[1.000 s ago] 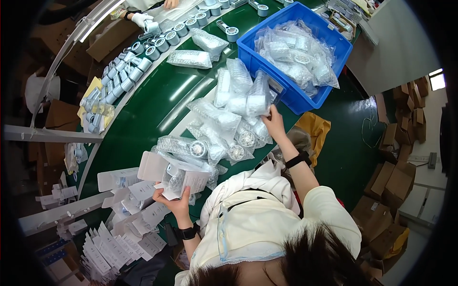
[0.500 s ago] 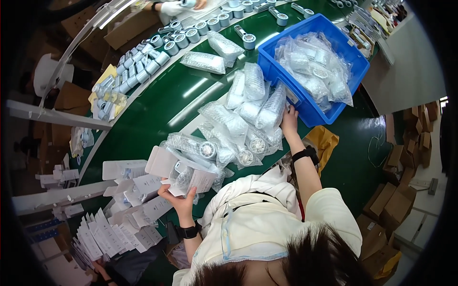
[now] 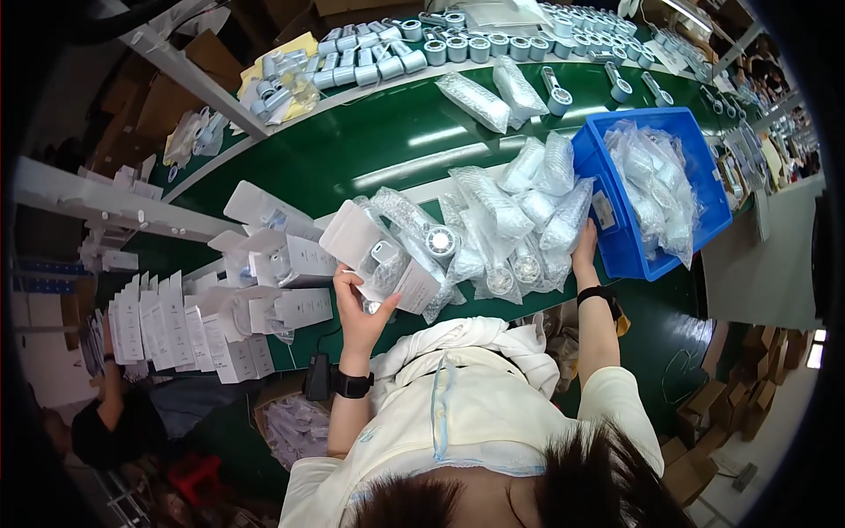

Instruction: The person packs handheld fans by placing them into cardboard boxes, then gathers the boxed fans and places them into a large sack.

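My left hand [image 3: 363,321] is closed on an open white carton [image 3: 419,289], tilted with its flap up. Inside it shows a clear-wrapped item [image 3: 385,264] with a pale, rounded end. To the right, my right hand [image 3: 584,248] reaches between the pile and the blue bin, touching the end of a bubble-wrapped package [image 3: 568,214]; its fingertips are hidden there. Between my hands lies a heap of bubble-wrapped packages [image 3: 493,207], several showing round, vented ends. One bubble-wrapped device [image 3: 437,242] with a round face sits just beyond the carton.
A blue bin [image 3: 607,255] full of bubble-wrapped packages stands at right. Open white cartons [image 3: 308,262] and a row of upright ones [image 3: 163,326] stand at left. Pale blue devices [image 3: 458,47] line the far side of the green table [image 3: 352,150]. Another person's arm [image 3: 113,387] is at lower left.
The whole view has turned, so the table, bin and cartons appear shifted to the right and rotated. My left hand keeps the carton; my right hand stays beside the pile and bin.
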### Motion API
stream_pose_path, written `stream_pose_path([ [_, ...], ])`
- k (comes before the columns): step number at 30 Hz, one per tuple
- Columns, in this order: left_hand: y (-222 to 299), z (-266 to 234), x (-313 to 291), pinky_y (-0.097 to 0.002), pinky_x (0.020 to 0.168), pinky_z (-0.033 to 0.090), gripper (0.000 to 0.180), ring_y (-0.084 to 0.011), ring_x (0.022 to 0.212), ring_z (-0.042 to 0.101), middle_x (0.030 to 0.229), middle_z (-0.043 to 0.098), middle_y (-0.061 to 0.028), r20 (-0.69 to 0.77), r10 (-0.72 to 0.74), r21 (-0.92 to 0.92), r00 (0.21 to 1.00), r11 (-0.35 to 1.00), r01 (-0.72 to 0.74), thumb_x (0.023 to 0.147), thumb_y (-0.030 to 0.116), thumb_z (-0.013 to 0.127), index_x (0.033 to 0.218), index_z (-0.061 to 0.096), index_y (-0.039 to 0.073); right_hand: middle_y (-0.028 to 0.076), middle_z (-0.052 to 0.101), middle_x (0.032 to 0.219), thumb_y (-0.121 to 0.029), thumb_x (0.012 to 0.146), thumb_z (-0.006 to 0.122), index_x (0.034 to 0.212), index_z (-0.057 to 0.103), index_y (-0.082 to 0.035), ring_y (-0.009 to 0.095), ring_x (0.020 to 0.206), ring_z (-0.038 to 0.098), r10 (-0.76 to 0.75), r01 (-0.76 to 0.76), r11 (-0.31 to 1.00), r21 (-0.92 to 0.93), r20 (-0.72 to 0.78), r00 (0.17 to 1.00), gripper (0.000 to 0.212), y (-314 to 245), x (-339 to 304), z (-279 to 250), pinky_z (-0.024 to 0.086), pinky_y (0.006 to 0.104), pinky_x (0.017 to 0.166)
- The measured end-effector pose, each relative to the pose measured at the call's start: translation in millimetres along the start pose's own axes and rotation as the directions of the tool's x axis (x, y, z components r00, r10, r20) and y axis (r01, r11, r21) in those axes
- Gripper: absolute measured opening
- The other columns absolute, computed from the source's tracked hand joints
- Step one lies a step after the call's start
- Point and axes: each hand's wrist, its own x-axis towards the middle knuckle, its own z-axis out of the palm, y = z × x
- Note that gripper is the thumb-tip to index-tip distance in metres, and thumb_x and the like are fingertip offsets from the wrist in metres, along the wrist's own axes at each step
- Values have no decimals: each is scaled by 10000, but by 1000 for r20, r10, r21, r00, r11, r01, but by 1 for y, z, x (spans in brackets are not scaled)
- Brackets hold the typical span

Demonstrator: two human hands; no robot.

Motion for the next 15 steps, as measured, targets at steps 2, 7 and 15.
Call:
stream_pose_path([
  [2, 6, -8, 3, -242, 790, 354, 452, -146, 919, 417, 1011, 383, -57, -31, 30, 33, 999, 999, -29, 616, 70, 719, 885, 355, 78, 185, 557, 943, -88, 748, 495, 872, 559, 0, 355, 874, 525, -13, 20, 995, -102, 77, 997, 165, -3, 9, -12, 427, 413, 744],
  [7, 24, -15, 17, -210, 553, 328, 293, -99, 671, 417, 861, 436, -23, -43, -69, 319, 997, 945, 79, 609, 57, 683, 814, 473, 41, 177, 586, 761, -43, 660, 573, 802, 579, -1, 362, 711, 564, -49, 63, 897, -437, 44, 998, 148, -56, -5, -91, 443, 426, 623],
  [15, 25, -24, 23, -241, 489, 320, 135, -135, 573, 423, 801, 471, -53, 6, -39, 368, 999, 929, 34, 603, 34, 639, 713, 568, 0, 162, 572, 802, -7, 625, 613, 886, 573, -25, 324, 755, 537, -377, 307, 894, 326, 180, 908, 264, -212, -39, -125, 429, 376, 662],
])
